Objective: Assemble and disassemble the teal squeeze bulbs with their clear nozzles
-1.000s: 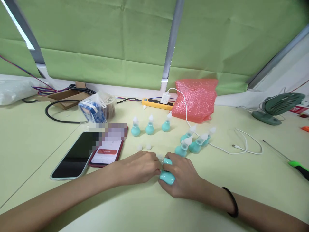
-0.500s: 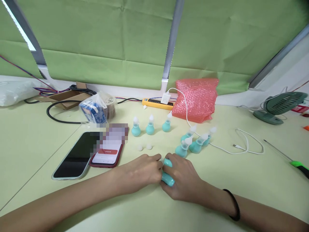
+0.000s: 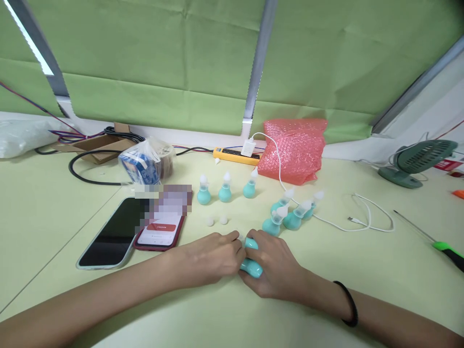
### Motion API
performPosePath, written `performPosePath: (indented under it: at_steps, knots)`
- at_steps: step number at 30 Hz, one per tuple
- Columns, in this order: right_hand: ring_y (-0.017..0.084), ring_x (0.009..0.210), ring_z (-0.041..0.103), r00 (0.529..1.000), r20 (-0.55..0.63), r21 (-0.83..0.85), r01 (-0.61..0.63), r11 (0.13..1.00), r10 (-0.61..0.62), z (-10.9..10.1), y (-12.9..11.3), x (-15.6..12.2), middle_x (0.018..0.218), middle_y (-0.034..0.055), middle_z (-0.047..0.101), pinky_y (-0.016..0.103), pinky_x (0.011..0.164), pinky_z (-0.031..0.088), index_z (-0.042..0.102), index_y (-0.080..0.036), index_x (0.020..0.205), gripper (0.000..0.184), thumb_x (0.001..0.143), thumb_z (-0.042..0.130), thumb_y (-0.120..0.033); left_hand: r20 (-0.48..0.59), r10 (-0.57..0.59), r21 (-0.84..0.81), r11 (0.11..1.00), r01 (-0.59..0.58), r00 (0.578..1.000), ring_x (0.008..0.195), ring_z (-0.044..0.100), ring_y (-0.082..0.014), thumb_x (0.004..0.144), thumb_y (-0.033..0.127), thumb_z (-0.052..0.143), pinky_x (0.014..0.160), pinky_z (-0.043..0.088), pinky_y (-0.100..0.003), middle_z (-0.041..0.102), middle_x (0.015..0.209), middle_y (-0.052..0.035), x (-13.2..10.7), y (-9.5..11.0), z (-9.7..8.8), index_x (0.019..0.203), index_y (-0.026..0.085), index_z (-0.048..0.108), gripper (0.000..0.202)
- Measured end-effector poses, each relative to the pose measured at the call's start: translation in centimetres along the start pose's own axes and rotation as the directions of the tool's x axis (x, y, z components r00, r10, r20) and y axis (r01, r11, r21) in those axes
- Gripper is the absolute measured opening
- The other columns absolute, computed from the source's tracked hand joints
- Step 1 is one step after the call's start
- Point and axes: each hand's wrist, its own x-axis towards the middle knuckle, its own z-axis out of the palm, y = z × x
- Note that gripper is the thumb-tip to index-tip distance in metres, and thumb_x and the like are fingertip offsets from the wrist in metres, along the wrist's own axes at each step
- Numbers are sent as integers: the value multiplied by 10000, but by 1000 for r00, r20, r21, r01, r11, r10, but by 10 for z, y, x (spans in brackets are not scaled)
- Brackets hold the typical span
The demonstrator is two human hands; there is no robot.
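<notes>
My right hand [image 3: 279, 268] is closed around the turquoise squeeze bulb [image 3: 252, 267] of a nasal aspirator, low over the table. Against its other end my left hand [image 3: 219, 255] is pinched shut; a translucent bit shows at the fingertips, but most of that end is hidden. Just beyond my right hand, several turquoise aspirators with clear necks and white tips, such as this one [image 3: 271, 226], lean in a cluster. Three more, one of them here [image 3: 225, 193], stand upright in a row behind. Between row and hands lie two small whitish round pieces [image 3: 224, 220].
Two phones [image 3: 108, 241] lie at left. Behind are a bagged blue pack [image 3: 141, 166], a yellow power strip [image 3: 232, 155] and pink bubble wrap [image 3: 293, 150]. A white cable [image 3: 369, 217], a screwdriver [image 3: 444, 249] and a green fan [image 3: 416, 162] occupy the right.
Both hands stay together on the aspirator, with only a slight shift of the fingers and bulb. The other aspirators have not moved.
</notes>
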Motion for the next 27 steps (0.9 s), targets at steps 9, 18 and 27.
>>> performPosePath:
  at_steps: [9, 18, 27]
  knots:
    - [109, 578, 400, 996, 53, 5, -67, 998, 67, -3, 5, 2, 674, 8, 463, 232, 452, 123, 550, -188, 604, 159, 660, 509, -331, 17, -89, -266, 960, 91, 996, 660, 464, -144, 780, 81, 428, 548, 361, -228, 509, 652, -30, -9, -16, -11, 721, 129, 497, 102]
    - [150, 649, 446, 995, -55, 17, 87, 996, -86, 0, 4, 0, 735, 41, 489, 247, 511, 245, 568, -176, 617, 140, 654, 523, -304, 61, -261, -104, 958, 266, 964, 491, 468, -128, 724, -15, 394, 430, 283, -231, 473, 565, -18, -23, -37, 9, 627, 132, 494, 202]
    - [178, 663, 393, 966, -112, -144, 217, 965, -234, -1, 3, -5, 754, 71, 501, 286, 540, 260, 525, -169, 599, 174, 706, 500, -304, 50, -298, -81, 950, 301, 953, 491, 487, -149, 734, -10, 394, 444, 303, -240, 495, 552, -23, -14, -31, 10, 676, 127, 528, 200]
